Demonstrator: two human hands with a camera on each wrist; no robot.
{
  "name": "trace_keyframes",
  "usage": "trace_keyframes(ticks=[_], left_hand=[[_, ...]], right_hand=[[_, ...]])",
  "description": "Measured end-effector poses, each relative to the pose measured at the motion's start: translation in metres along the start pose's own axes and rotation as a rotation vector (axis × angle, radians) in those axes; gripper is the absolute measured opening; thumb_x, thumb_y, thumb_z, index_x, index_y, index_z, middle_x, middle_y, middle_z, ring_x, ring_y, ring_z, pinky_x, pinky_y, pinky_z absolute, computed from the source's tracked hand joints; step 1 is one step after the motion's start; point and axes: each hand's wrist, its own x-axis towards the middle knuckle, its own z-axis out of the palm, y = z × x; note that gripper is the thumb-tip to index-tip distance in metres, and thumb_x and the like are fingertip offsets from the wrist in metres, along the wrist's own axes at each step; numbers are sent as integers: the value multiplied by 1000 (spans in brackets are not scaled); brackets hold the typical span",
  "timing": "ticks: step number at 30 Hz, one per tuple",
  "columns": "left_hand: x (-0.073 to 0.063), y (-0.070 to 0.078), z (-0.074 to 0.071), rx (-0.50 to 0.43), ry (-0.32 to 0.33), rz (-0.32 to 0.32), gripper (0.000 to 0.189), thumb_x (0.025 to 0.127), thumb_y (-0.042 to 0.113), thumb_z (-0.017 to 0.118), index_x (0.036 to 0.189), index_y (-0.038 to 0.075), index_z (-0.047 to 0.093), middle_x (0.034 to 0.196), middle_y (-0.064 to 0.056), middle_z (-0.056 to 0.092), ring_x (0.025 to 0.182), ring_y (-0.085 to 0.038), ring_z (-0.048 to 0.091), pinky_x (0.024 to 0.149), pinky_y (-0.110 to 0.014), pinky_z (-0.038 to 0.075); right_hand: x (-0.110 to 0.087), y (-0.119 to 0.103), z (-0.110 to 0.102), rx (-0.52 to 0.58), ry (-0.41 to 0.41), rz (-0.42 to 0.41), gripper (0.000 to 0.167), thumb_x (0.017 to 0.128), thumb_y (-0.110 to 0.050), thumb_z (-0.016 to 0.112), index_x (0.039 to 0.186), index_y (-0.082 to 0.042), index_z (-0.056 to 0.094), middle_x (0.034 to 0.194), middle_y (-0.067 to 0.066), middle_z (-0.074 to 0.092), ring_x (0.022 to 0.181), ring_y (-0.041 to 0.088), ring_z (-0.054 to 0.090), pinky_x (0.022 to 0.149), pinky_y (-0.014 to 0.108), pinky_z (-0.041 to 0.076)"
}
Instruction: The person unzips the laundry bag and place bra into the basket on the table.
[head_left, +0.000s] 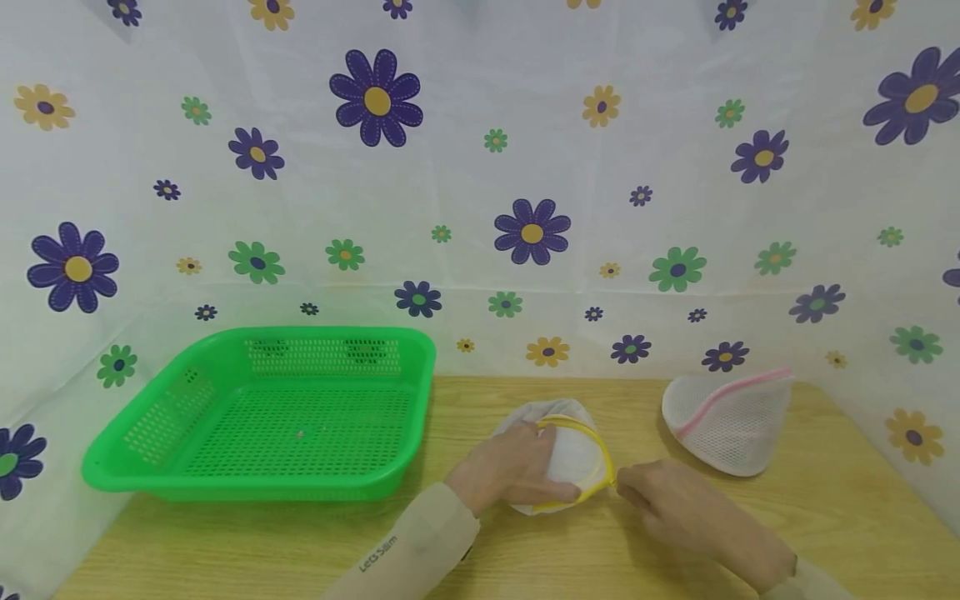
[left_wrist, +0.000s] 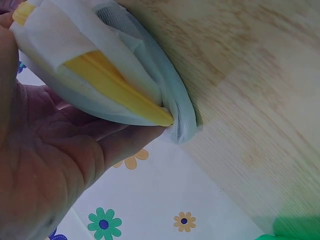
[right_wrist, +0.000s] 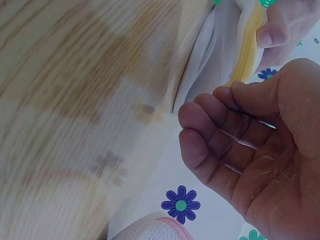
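A white mesh laundry bag (head_left: 577,454) with a yellow zipper (head_left: 606,454) lies near the middle of the table. In the head view, its two yellow edges stand apart around white fabric and meet at the right end. My left hand (head_left: 510,471) grips the bag from the left, thumb at the near edge and fingers over the far one. The left wrist view shows the yellow edge (left_wrist: 107,82) beside folded mesh. At the zipper's right end, my right hand (right_wrist: 250,135) pinches the tip between thumb and forefinger, the other fingers curled. Those fingertips hide any zipper pull.
To the left stands a green plastic basket (head_left: 427,400) with perforated walls. A second white mesh bag (head_left: 735,425) with a pink zipper rests at the right rear. Behind the wooden table (head_left: 300,550) hangs a flower-printed white curtain (head_left: 465,192).
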Motion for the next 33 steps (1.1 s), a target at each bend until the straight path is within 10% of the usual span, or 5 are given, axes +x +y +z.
trace_keyframes(ticks=[25,33], left_hand=[[-1,-1,0,-4,9,-2,88,85,67,58,147,5,50,138,-14,63,124,-22,60,101,-32,52],[-2,1,0,2,3,-8,88,85,69,57,147,7,50,142,-14,61,141,-25,49,110,-35,48]], right_hand=[[-1,-3,2,-4,33,-29,30,86,1,67,70,-20,52,61,-17,35,59,-5,31,53,17,32],[-1,-6,0,5,1,3,30,86,2,65,70,-20,51,62,-18,33,59,-4,31,54,17,32]])
